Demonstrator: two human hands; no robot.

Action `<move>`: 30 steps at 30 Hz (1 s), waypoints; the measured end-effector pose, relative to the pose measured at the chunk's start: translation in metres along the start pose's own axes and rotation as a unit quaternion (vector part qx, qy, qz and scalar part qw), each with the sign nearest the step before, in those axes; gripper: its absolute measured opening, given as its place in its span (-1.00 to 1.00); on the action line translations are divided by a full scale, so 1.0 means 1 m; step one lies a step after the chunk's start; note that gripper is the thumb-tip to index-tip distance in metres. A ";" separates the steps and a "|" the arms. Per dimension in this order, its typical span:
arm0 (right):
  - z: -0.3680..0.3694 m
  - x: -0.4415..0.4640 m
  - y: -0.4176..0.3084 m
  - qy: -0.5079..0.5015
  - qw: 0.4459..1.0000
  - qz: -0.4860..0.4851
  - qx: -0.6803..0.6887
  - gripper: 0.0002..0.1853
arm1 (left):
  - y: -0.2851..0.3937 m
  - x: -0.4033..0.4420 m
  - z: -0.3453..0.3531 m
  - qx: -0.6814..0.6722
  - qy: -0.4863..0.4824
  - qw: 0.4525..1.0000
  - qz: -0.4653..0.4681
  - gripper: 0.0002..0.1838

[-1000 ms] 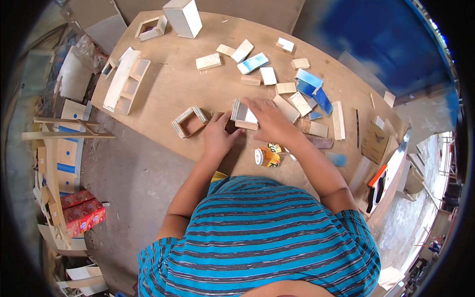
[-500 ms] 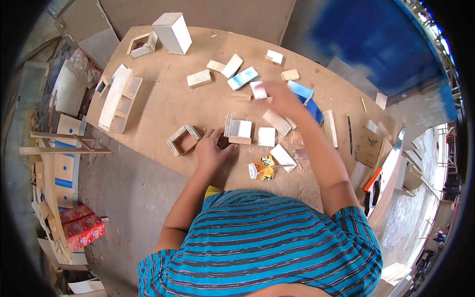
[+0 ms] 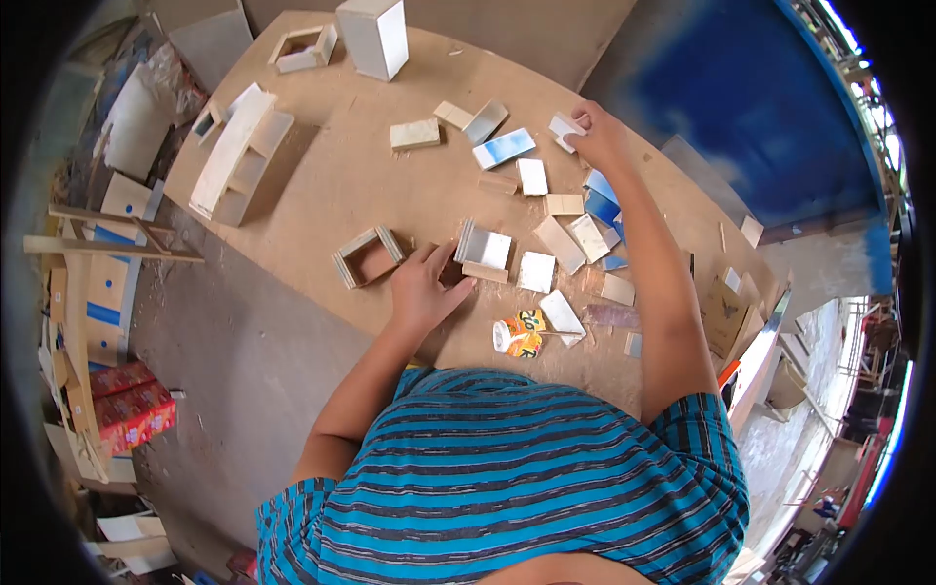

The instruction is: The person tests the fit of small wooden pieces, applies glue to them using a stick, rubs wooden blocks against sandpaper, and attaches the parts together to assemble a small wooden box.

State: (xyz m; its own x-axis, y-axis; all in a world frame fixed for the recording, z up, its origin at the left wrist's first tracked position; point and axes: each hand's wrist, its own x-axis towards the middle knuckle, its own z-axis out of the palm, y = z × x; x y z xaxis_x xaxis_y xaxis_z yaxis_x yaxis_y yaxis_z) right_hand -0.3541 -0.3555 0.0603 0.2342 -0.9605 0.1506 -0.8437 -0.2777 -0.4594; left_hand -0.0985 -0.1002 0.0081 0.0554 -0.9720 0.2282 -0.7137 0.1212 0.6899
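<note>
Right hand (image 3: 599, 139) has a white block (image 3: 563, 131) pinched in its fingers, while the left hand (image 3: 421, 291) just chills, fingers loosely spread, beside a small box (image 3: 492, 251).

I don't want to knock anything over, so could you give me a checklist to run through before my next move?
1. Right hand has the white block: ok, fingers on it.
2. Left hand free of pieces: ok, fingers spread.
3. Left hand clear of the small open box: cannot tell; very close, contact unclear.
4. Direct path between hands clear: not ok, loose blocks lie there.
5. Tall white box away from both hands: ok.
6. Jar contents: cannot tell.
</note>
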 end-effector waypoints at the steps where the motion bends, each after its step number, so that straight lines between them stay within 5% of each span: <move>1: -0.007 -0.014 -0.010 -0.062 0.992 0.040 0.104 -0.43 | 0.001 0.000 0.000 -0.002 0.004 1.000 0.002 -0.41; 3: -0.017 -0.048 -0.034 -0.182 0.927 0.123 0.303 -0.41 | 0.003 0.001 -0.002 -0.003 -0.012 1.000 -0.013 -0.40; 5: -0.019 -0.088 -0.057 -0.236 0.911 0.111 0.321 -0.38 | 0.006 0.002 -0.006 0.011 -0.009 1.000 -0.004 -0.38; 14: 0.019 -0.149 -0.093 -0.032 0.995 -0.095 0.014 -0.48 | 0.008 0.001 -0.004 0.034 -0.023 0.999 -0.010 -0.32; 20: 0.018 -0.144 -0.103 -0.099 0.990 0.006 -0.099 -0.50 | 0.005 -0.001 -0.005 0.008 -0.027 1.000 -0.014 -0.38; 23: 0.026 -0.148 -0.088 -0.053 0.993 -0.101 -0.041 -0.51 | 0.004 -0.001 -0.006 0.008 -0.023 1.000 -0.011 -0.38; 26: 0.006 -0.146 -0.112 -0.204 0.979 0.018 0.021 -0.56 | 0.006 -0.002 -0.007 -0.005 -0.027 0.999 -0.016 -0.38; 30: 0.014 -0.155 -0.082 -0.204 0.965 0.047 0.157 -0.46 | 0.002 -0.003 -0.005 -0.008 -0.010 1.000 0.000 -0.39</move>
State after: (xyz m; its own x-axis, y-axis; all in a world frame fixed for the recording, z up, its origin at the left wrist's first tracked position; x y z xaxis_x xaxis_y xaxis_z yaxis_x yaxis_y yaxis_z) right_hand -0.3142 -0.1846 0.0620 0.3884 -0.8914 -0.2335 -0.6977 -0.1190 -0.7064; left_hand -0.0968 -0.0959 0.0121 0.0407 -0.9760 0.2139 -0.7027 0.1242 0.7006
